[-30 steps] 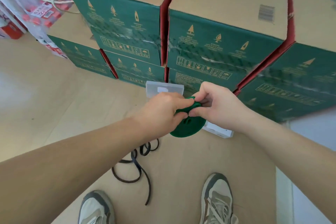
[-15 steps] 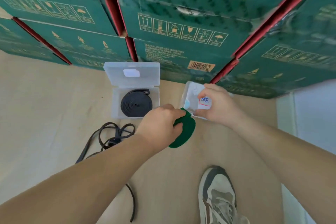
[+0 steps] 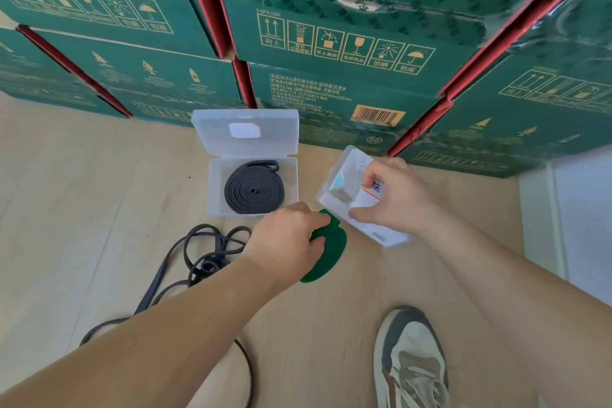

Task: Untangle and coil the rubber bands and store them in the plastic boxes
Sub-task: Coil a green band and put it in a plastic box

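Fingers of L hand (image 3: 288,235) half-hide green coil (image 3: 332,253); R hand (image 3: 397,199) grips box (image 3: 385,236).

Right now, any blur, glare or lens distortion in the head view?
Head view: centre sharp, the coiled black rubber band in the open clear plastic box reads crisply; wide-angle lens bows the stacked green cardboard cartons; light soft, shadows faint on the pale wooden floor; no strong glare.

Storeroom: stacked green shipping cartons (image 3: 347,43) on floor.
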The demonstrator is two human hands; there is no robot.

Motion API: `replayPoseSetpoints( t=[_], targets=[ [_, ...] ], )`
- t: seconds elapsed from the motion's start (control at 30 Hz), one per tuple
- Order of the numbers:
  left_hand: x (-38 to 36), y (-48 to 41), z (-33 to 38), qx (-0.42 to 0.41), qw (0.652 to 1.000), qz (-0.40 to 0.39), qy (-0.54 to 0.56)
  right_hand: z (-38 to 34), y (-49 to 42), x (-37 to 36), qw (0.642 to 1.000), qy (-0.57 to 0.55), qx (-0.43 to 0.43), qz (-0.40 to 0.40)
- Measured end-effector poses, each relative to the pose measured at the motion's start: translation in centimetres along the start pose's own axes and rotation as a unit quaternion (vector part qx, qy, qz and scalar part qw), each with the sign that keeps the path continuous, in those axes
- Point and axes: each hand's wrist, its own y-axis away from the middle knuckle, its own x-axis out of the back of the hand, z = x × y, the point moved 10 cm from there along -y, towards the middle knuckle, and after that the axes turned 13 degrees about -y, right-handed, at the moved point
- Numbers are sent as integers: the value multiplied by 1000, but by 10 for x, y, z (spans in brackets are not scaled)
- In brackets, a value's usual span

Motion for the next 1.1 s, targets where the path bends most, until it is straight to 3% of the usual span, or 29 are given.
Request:
replayPoseSetpoints(
  t=[0.07,0.23,0.6,0.77,0.87,1.1],
  targets=[
    [-4,1,-4,4,1000,-5,-9,-4,1,-2,999,-32,2,-12],
    [-13,1,-5,13,1000,-21,-16,-23,10,-2,999,11,50,-12],
    [-26,-1,0,29,997,-52,-40,0,29,-15,999,-15,41,16],
    [-28,4,-7,36,998,-45,-37,2,35,-35,992,87,78,37],
    [-28,7,-11,37,998,-40,-30,2,36,-44,989,128,72,7],
    [-30,5,-8,39,998,-35,-27,-4,30,-45,993,107,44,8]
  ],
)
